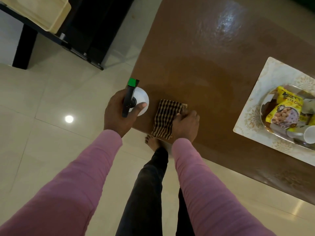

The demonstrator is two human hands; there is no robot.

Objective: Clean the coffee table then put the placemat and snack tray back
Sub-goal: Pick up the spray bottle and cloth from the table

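Observation:
My left hand (119, 113) grips a white spray bottle (141, 100) with a black and green trigger head, at the near left corner of the brown coffee table (213, 65). My right hand (185, 125) lies on a folded brown-and-black striped cloth (166, 117) at the table's near edge, fingers bent over its right side. A wet sheen spreads over the tabletop beyond the cloth. At the right, a pale patterned placemat (255, 106) lies on the table. On it stands a snack tray (263, 121) with yellow snack packets (286, 109) and a white cup (309, 134).
Pale tiled floor (51, 99) surrounds the table. A dark low piece of furniture (25, 46) carrying a cream container (46, 11) stands at the far left. My legs and a bare foot (151, 142) are right at the table's near edge.

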